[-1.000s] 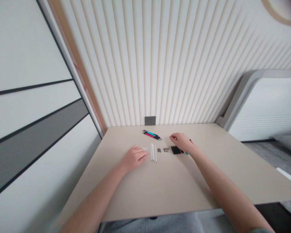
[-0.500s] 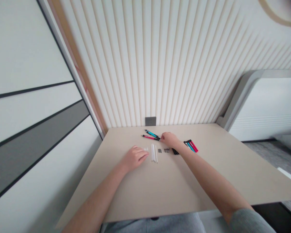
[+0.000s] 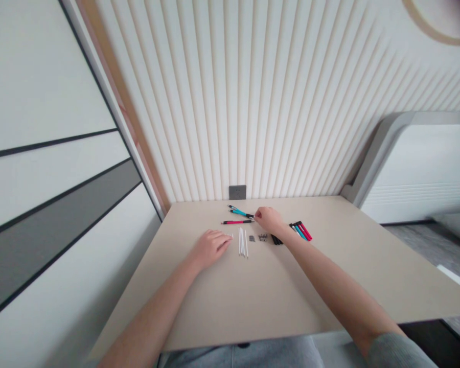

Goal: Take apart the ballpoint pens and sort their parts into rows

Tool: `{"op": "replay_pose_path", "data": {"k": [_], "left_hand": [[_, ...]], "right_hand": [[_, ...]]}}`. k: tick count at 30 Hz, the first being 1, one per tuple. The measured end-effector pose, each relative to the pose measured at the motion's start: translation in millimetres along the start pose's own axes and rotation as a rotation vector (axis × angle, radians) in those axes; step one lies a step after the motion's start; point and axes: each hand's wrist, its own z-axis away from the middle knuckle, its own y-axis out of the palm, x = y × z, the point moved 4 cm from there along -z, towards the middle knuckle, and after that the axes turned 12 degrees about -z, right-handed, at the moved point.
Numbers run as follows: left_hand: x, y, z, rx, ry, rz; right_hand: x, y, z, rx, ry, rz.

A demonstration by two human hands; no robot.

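My right hand [image 3: 269, 220] is at the back of the table, its fingers pinched together at the black end of a blue pen [image 3: 240, 211]. Another pen lies crossed with it, mostly overlapped. Just in front, a red pen [image 3: 235, 222] lies level, one end close to my fingertips. My left hand [image 3: 211, 246] rests palm down on the table with its fingers stretched out, touching or close beside small white pieces [image 3: 230, 235] that it partly covers. Between my hands are several thin white rods [image 3: 242, 243], side by side, and two clusters of small grey parts [image 3: 262, 237].
Black barrels [image 3: 277, 240] lie partly under my right wrist. Beyond my right forearm is a row of red, blue and white barrels [image 3: 302, 231] with black ends. The beige table [image 3: 253, 296] meets a ribbed wall with a dark socket [image 3: 237, 192]. A white cabinet stands at left.
The red pen has swung from slanted to level and sits slightly nearer me. The blue pens have shifted and now cross. My left hand has slid slightly left; my right hand stays by the pen ends.
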Motion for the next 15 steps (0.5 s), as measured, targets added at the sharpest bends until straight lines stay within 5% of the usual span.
{"op": "replay_pose_path", "data": {"k": [7, 12, 15], "left_hand": [[5.4, -1.4, 0.2, -0.069, -0.114, -0.001], [19.3, -13.6, 1.2, -0.264, -0.357, 0.000], [26.1, -13.3, 2.0, -0.238, -0.347, 0.016]], "right_hand": [[5.9, -14.6, 8.1, -0.054, -0.062, -0.107], [29.6, -20.0, 24.5, 0.076, -0.289, -0.300], [46.9, -18.2, 32.1, 0.117, -0.391, -0.362]]}}
